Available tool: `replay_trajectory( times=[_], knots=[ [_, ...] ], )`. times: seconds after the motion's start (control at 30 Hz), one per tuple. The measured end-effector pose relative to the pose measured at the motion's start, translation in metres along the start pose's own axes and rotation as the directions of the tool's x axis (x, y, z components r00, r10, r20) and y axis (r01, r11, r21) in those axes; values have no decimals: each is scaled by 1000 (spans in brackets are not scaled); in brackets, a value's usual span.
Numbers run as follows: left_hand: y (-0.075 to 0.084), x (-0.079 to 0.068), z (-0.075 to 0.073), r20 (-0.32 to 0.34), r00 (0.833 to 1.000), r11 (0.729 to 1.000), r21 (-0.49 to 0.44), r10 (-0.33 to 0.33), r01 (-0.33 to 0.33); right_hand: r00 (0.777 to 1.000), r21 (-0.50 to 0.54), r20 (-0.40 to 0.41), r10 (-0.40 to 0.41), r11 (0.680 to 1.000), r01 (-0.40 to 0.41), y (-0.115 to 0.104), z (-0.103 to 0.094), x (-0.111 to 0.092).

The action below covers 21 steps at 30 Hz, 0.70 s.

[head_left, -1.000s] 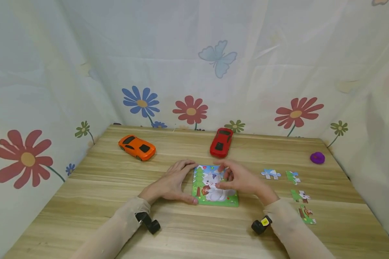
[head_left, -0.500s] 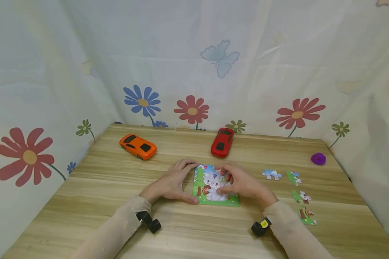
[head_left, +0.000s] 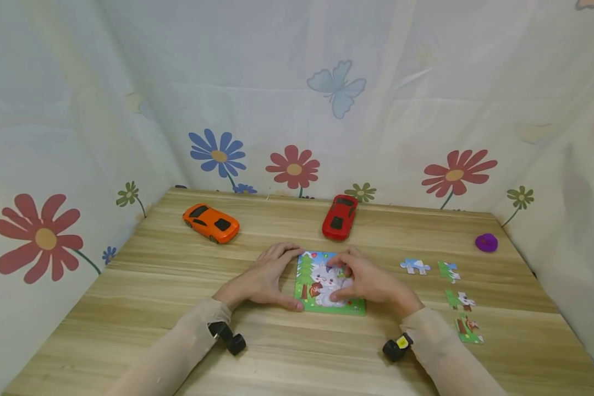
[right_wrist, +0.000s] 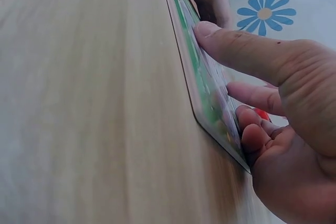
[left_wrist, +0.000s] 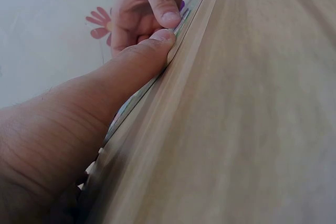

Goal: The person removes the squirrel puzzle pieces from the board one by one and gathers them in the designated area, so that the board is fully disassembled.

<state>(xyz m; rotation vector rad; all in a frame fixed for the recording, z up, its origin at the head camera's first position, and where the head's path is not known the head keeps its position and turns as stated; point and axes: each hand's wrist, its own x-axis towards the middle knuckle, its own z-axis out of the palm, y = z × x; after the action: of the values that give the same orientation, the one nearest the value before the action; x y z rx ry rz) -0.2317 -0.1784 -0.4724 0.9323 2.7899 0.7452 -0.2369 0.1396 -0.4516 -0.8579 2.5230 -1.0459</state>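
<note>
A flowered curtain hangs behind and to both sides; below it spreads the wood-grained worktop, seen from the person's side; the left hand lies with its grip spread, fingertips at the far-left corner of the puzzle and thumb at the near-left corner; the right hand has its grip parted, thumb and forefinger apart on the puzzle's face, the other fingers curled; the puzzle, showing a white animal on green, lies flat on the worktop between the two hands; an orange car stands far left, a red car just beyond the puzzle; of four loose pieces, one blue piece lies near the right hand, three green pieces in a column farther right; a small purple object, too indistinct for me to name, sits by the right edge.
</note>
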Motion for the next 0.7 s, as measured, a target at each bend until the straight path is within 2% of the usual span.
replay_trajectory(
  times=[0.47, 0.7],
  knots=[
    [-3, -1, 3, -4, 1000, 1000, 10, -11, 11, 998, 47, 14, 65, 997, -66, -4, 4, 3],
    [-2, 0, 2, -6, 1000, 1000, 13, -4, 4, 998, 61, 14, 66, 996, -67, -5, 3, 3]
  ],
)
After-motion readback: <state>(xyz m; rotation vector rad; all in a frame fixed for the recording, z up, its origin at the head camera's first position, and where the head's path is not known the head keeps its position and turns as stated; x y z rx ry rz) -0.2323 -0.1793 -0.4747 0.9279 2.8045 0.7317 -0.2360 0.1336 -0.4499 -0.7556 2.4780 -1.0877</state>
